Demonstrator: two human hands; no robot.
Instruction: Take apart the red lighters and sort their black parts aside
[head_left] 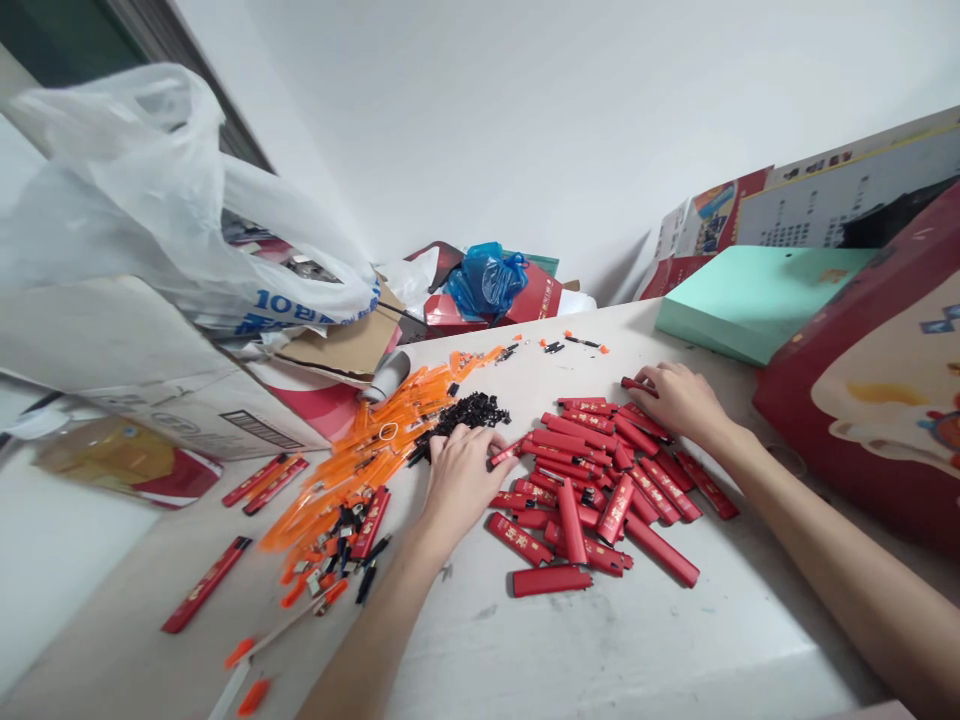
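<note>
White walls close in on a cluttered bench (615,640) strewn with parts. At its middle lies a heap of red lighter casings (600,480); the left hand (461,475) rests palm-down at the heap's left edge, fingers curled around one casing (506,453), beside a pile of small black parts (469,412). The right hand (679,400), at the far right of the heap, pinches another red casing (637,385). Orange inserts (375,450) sprawl to the left. Either forearm sweeping sideways could well scatter the loose casings or mix the piles.
</note>
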